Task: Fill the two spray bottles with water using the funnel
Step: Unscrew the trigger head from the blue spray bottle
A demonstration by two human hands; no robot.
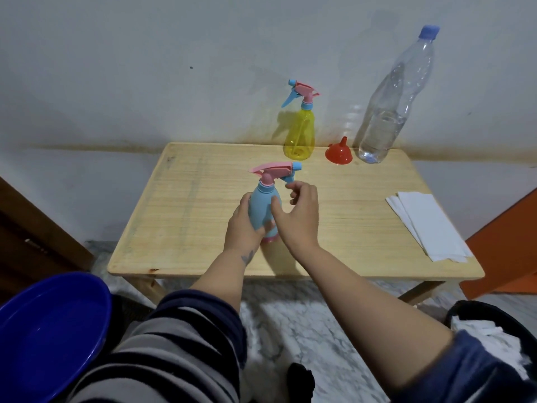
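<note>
Left hand [242, 225] grip clamped round upright blue spray bottle [263, 206] on worktop [186, 216], right hand [296, 216] grip loosely apart, thumb touching its side; pink trigger head on, pink base.

A small pale wooden table [203, 216] with rounded corners carries everything. Near its middle stands a light-blue plastic spray bottle [263, 207] with a pink trigger head. Along the far edge stand a yellow translucent spray bottle [300, 135], an upturned red plastic funnel [338, 154] and a tall clear water bottle [389, 112]. At the right lie folded white paper towels [427, 225].
</note>
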